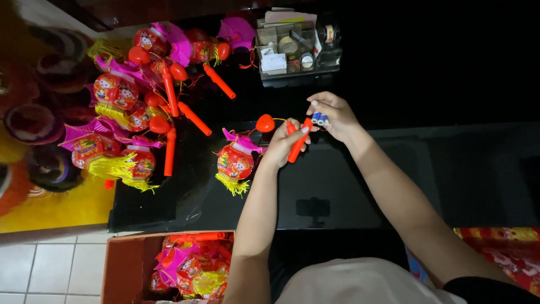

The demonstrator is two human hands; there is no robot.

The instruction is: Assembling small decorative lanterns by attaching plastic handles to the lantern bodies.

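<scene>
My left hand point(286, 142) grips the orange handle stick point(297, 145) of a toy lantern. The small red lantern point(236, 162) with pink trim and a yellow tassel lies on the black glossy table point(337, 191) just left of that hand, with a red heart piece point(265, 123) above it. My right hand point(331, 116) holds a few small blue and white batteries point(319, 119) at the top end of the stick. Both hands are close together, almost touching.
A heap of similar lanterns with orange sticks point(140, 107) covers the table's left end. A divided organiser box point(297, 49) of small items stands at the back. A brown cardboard box point(121, 264) holding more lanterns sits on the tiled floor below.
</scene>
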